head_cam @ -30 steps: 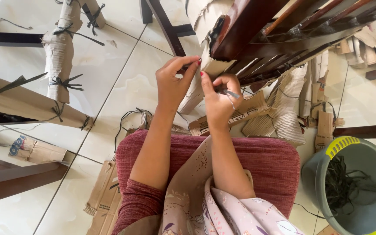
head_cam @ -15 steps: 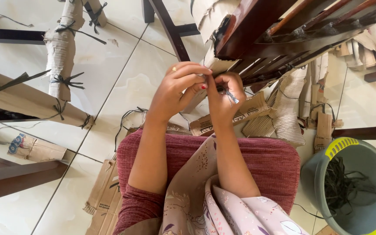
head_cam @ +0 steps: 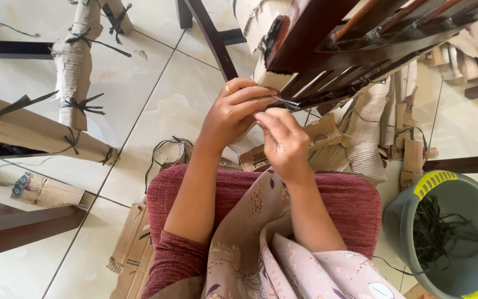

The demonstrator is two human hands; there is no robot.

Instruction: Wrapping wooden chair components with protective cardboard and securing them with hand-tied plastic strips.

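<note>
I sit over a dark wooden chair frame (head_cam: 311,33) that lies tilted in front of me, partly wrapped in brown cardboard (head_cam: 264,77). My left hand (head_cam: 230,113), with a ring on one finger, has its fingers pinched together on the cardboard wrap at the frame's lower edge, by the slats. My right hand (head_cam: 283,138) is just below and to the right, touching the left fingertips. It pinches a small thin grey tool (head_cam: 286,103) whose tip points at the slats. What the tool touches is hidden by my fingers.
A grey bucket with yellow handles (head_cam: 449,238) holds black straps at the lower right. Cardboard scraps (head_cam: 360,138) lie on the tiled floor (head_cam: 156,99) beyond my knees. Cardboard-wrapped furniture legs tied with black straps (head_cam: 76,66) and dark wooden rails (head_cam: 23,227) stand at the left.
My hands have closed in on each other at the slats. The right hand turned palm down and brought the grey tool up to the frame. The left fingers stretched out onto the wrap.
</note>
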